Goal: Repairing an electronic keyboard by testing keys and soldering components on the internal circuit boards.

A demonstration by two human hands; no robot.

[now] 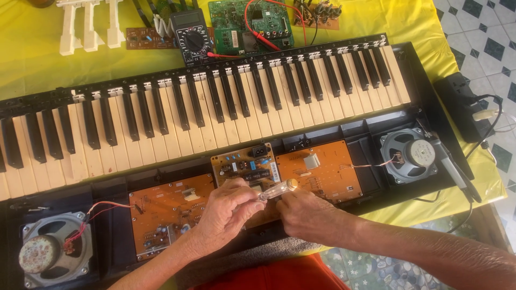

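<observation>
Hands meet over an opened electronic keyboard [215, 118]: the left hand [228, 212] curls closed around a clear-handled screwdriver [277, 189], the right hand [306, 215] closed on its lower end above the orange circuit boards [317, 169], seemingly mid-unscrewing, needing steady downward pressure next.

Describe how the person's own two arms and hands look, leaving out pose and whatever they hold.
Both arms are bare from the frame's edge to the fingertips: no sleeves, no gloves, no watch, bracelet or ring that shows. The left hand and right hand have short, unpainted nails where these can be seen. The forearms look lean and sinewy, with creased knuckles. Below them, red cloth of the person's clothing shows.
</observation>
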